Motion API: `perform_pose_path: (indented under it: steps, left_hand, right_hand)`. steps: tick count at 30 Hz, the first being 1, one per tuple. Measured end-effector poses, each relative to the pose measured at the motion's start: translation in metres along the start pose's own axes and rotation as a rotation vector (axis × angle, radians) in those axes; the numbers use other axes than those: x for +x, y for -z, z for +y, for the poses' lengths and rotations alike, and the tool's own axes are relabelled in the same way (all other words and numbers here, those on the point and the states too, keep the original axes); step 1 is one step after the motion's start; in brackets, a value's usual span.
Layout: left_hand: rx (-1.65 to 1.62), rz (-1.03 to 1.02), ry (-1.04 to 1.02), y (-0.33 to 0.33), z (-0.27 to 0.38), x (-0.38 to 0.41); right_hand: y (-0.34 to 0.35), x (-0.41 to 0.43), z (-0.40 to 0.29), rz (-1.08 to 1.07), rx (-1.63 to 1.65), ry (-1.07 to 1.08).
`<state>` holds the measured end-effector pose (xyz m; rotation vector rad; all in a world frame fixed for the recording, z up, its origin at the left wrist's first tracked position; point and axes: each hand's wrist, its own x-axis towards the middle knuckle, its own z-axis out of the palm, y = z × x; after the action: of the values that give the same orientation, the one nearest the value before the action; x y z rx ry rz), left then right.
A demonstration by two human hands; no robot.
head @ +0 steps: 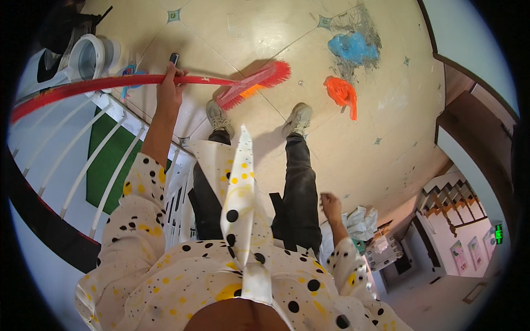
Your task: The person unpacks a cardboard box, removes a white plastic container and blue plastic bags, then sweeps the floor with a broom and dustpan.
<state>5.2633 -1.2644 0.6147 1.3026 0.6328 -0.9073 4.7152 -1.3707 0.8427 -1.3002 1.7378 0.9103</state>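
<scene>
My left hand point(169, 87) is closed around the red handle of a broom point(198, 80), which reaches from the far left rim to the middle of the view. The red and orange bristled broom head point(254, 85) rests on the tiled floor just in front of my left shoe point(219, 118). A small dark object point(174, 59) shows at the fingers of that hand; whether it is held cannot be told. My right hand point(331, 206) hangs beside my right thigh with its fingers curled, and nothing shows in it.
A crumpled blue plastic bag point(353, 47) lies on a grey smear on the floor, with an orange plastic bag point(341, 93) nearer. White railing bars point(93, 163) run along my left. A pale tub point(87, 58) stands at upper left, white bags point(362, 223) behind at right.
</scene>
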Motion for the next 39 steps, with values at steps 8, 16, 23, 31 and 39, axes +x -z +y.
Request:
perform_pose_path:
  steps: [8,16,23,31,39]
  left_hand:
    - [0.198,0.015,-0.245,-0.098,-0.016,-0.118]
    - [0.611,-0.093,-0.466,-0.167,-0.077,-0.157]
    - [0.785,-0.040,-0.467,-0.213,-0.102,-0.156]
    - [0.764,-0.042,-0.409,-0.264,-0.116,-0.211]
    - [0.796,-0.280,-0.581,-0.391,-0.082,-0.299]
  right_hand:
    - [0.027,0.310,-0.008,0.020,-0.353,0.331]
    - [0.070,0.535,0.005,0.259,-0.399,-0.075]
    - [0.089,0.643,0.101,-0.054,-0.297,-0.032]
    - [0.153,0.490,0.083,0.384,1.138,0.242]
    - [0.264,0.308,0.133,0.246,1.602,0.009]
